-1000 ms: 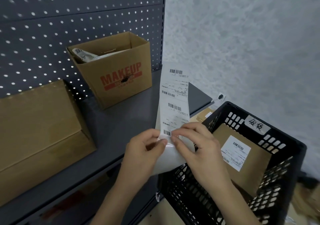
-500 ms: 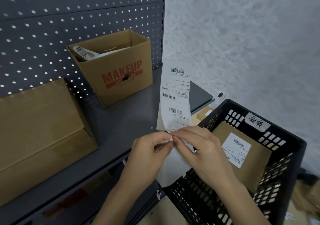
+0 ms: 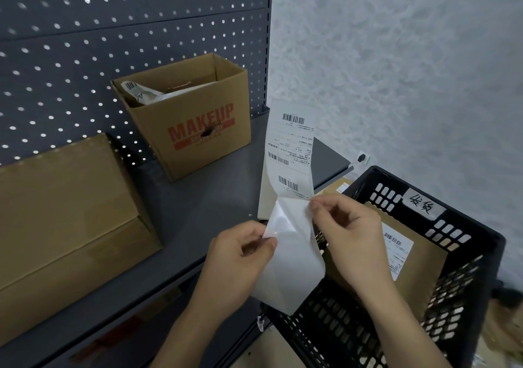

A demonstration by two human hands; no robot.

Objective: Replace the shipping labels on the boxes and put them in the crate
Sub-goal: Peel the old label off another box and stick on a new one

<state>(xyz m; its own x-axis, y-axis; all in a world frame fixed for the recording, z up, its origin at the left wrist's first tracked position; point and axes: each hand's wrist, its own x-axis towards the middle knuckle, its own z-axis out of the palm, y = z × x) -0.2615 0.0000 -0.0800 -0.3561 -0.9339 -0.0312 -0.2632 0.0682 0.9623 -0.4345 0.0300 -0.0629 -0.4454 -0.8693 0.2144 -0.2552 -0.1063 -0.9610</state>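
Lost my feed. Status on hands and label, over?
Left hand pinches backing. Right hand pinches label, partly peeled. One labelled box in crate. Nothing blocking.

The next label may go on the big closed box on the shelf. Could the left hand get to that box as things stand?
Probably yes: only bare shelf lies between the left hand and the closed box. But its fingers pinch the label backing, so they must let go first.
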